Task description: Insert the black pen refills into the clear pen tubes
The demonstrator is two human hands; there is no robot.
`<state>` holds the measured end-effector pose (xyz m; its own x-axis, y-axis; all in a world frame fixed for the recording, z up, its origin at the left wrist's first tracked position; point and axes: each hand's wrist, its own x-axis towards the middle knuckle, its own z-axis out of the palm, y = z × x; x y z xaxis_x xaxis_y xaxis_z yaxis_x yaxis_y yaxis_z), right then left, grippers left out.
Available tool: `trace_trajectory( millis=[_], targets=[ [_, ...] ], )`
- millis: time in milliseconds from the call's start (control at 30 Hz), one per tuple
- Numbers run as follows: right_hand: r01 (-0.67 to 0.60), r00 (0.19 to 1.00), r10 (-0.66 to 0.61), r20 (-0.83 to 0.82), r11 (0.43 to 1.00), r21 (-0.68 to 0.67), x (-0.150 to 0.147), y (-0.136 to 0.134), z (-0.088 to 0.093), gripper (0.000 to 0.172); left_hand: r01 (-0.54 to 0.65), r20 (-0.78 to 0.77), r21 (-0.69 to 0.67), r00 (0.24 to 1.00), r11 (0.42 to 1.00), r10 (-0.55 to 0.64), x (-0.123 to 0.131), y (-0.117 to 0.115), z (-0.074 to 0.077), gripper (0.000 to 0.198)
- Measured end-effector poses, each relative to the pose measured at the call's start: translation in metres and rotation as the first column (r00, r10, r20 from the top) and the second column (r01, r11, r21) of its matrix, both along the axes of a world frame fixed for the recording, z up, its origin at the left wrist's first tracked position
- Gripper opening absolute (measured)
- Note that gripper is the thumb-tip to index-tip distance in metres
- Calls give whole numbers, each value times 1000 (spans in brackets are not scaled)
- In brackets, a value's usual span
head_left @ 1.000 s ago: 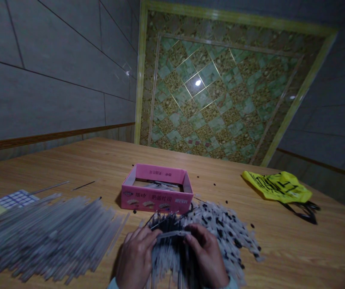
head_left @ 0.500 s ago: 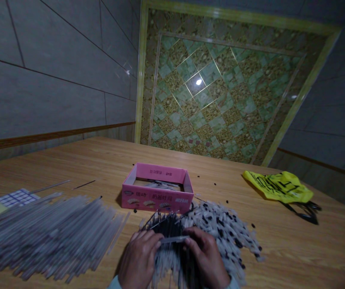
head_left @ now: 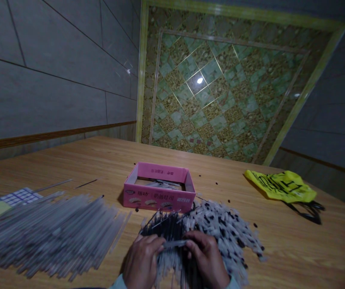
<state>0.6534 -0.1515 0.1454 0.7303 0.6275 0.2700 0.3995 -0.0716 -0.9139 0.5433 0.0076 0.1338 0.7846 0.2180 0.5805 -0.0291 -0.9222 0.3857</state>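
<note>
A thin translucent tube lies level between my two hands. My left hand pinches its left end, and my right hand has thumb and fingers closed round the right end. Below and just beyond the tube is a bundle of slim dark rods with pale ends toward me, partly hidden by my hands. To the right of my right hand spreads a heap of short whitish translucent pieces with black bits. Left of my left hand lies a broad pile of long clear tubes.
A pink open cardboard box stands beyond the hands with thin pale pieces inside. A yellow bag with black straps lies at the right. A checked cloth is at the left on the wooden table. Small black bits are scattered about.
Both hands stay in nearly the same place and keep hold of the tube. The whole view has shifted slightly; nothing else has visibly moved.
</note>
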Motion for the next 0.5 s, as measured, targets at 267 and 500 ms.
trace_trajectory(
  millis=[267,500],
  targets=[
    [37,997,-34,-67,998,43,-2,5,0,21,-25,-52,-47,998,999,23,0,-7,-3,29],
    [128,986,-116,-119,987,101,1,12,-8,23,-81,-18,-89,997,993,80,5,-1,-1,27]
  ],
)
